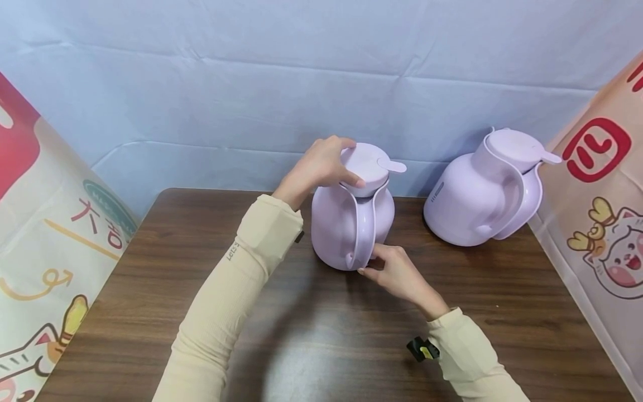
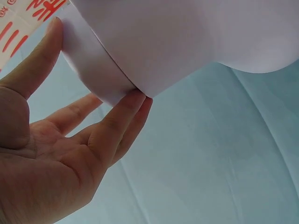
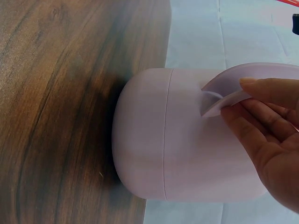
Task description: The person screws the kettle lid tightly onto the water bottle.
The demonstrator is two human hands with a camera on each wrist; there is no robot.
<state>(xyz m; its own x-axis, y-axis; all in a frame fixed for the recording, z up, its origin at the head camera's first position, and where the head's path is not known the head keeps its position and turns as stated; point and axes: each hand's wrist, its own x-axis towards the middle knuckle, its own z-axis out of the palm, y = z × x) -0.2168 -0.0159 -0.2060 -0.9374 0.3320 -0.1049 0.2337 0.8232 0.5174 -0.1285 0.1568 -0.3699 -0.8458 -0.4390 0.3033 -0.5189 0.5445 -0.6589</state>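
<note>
Held jug point(image 1: 330, 226) upright, handle point(image 1: 366, 226) on near side

Brown wood-grain table point(image 1: 176, 251), rear left corner rounded, light patch point(image 1: 311, 357) shining at front. Lilac jug point(image 1: 329, 229) stands upright near back edge; matching second jug point(image 1: 462, 190) upright to its right, apart.

Cloth point(image 1: 251, 106) behind held jug point(image 1: 329, 223), gap rightward

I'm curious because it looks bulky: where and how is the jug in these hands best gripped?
Probably by its handle, coming from the near right, as the right hand does at its lower end. The handle bows out toward the near side, giving something to curl round, while the jug itself is wide and rounded.
</note>
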